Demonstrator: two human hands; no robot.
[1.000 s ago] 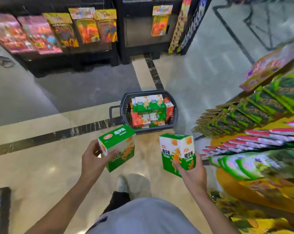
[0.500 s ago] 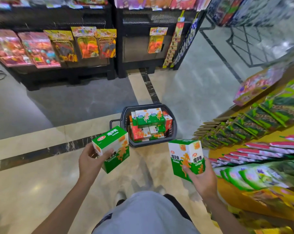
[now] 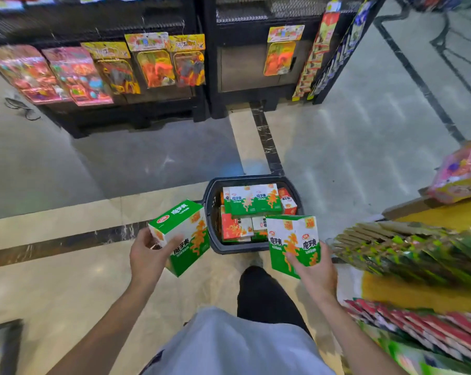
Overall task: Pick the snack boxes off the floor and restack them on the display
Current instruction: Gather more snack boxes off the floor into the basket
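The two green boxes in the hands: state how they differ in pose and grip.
The left-hand box is tilted, its green top face showing; the right-hand box stands nearly upright, front face showing. The left hand wraps one end; the right hand grips from below. Both share the same green, white and orange print.

The green-and-white snack box in my left hand (image 3: 147,258) (image 3: 181,234) reads 魔芋爽 in green, with a yellow tag marked 30. The box in my right hand (image 3: 314,269) (image 3: 293,243) shows 魔芋爽 on two faces and 30 on its yellow tag. The same 魔芋爽 marks the top boxes in the basket (image 3: 252,201). Print elsewhere is too blurred to read.
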